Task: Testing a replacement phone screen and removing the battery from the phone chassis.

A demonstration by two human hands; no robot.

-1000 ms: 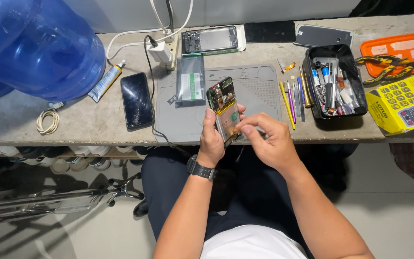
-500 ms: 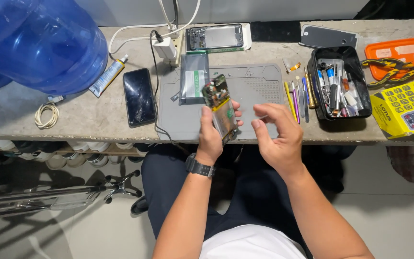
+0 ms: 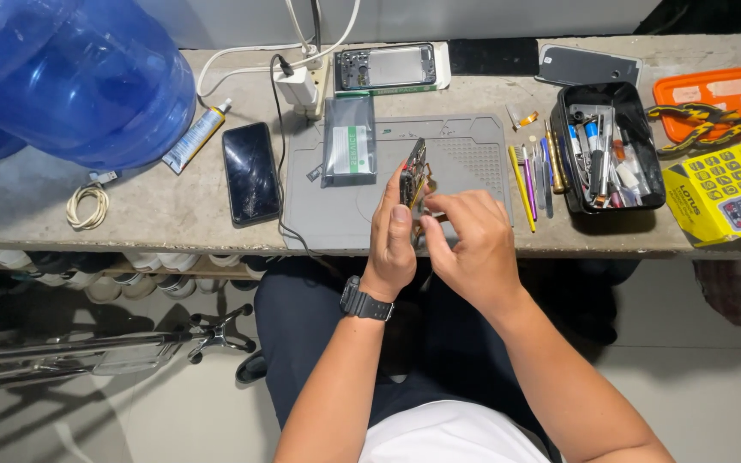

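Note:
My left hand (image 3: 393, 240) holds an opened phone body (image 3: 413, 174) edge-on above the grey work mat (image 3: 465, 154), near the bench's front edge. A dark watch sits on that wrist. My right hand (image 3: 470, 249) is beside it, fingers pinched against the phone's lower part; whether they hold a small tool or part is hidden. A grey antistatic bag (image 3: 349, 141) lies on the mat to the left.
A black phone (image 3: 251, 172) lies left of the mat, a glue tube (image 3: 195, 137) and blue water jug (image 3: 70, 77) beyond. A phone frame (image 3: 386, 66) lies at the back. Right: loose tools (image 3: 536, 167), black tool tray (image 3: 609, 147), yellow box (image 3: 729, 195), orange tray (image 3: 720, 89).
The phone body has turned from face-up to edge-on in my left hand. My right hand drew away briefly, then came back against the phone's lower part.

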